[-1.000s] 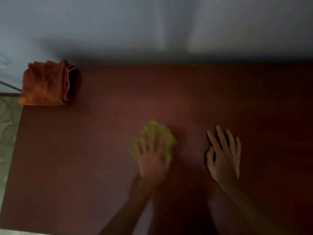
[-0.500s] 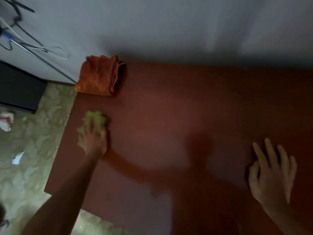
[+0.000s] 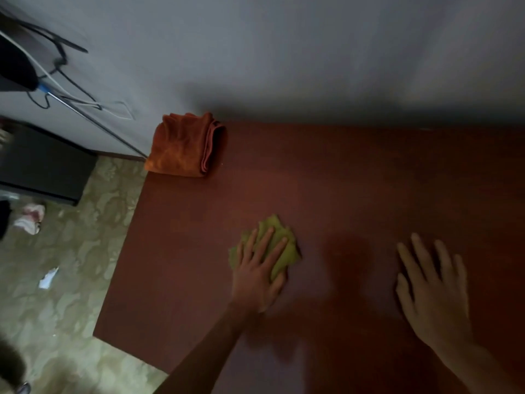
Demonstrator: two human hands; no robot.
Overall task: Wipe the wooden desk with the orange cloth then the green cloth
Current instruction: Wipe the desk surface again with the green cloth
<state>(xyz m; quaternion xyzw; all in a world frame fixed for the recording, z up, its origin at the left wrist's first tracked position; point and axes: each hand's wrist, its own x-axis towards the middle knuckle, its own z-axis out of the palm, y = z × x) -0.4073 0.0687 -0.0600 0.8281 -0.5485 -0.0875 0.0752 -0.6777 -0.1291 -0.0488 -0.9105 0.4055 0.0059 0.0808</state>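
nearest, the right hand (image 3: 431, 291) is laid flat on the wooden desk (image 3: 355, 180), fingers straight and spread, nothing held; it sits well to the right of the green cloth (image 3: 284, 248) and serves as a brace. the green cloth is pressed onto the desk under the left hand (image 3: 260, 268), whose fingers are stretched out over the crumpled fabric rather than curled round it. the cloth lies in the left-middle part of the desk, nearer the front edge than the wall. the green-cloth pass is judged to be the step in hand. for it to be done well, even pressure should be kept through the whole palm, strokes should be overlapped, and the edges and corners should be reached. far beyond the green cloth, the orange cloth (image 3: 184, 146) is seen folded at the desk's back left corner, against the wall (image 3: 312, 52); the patch beneath it should not be missed.
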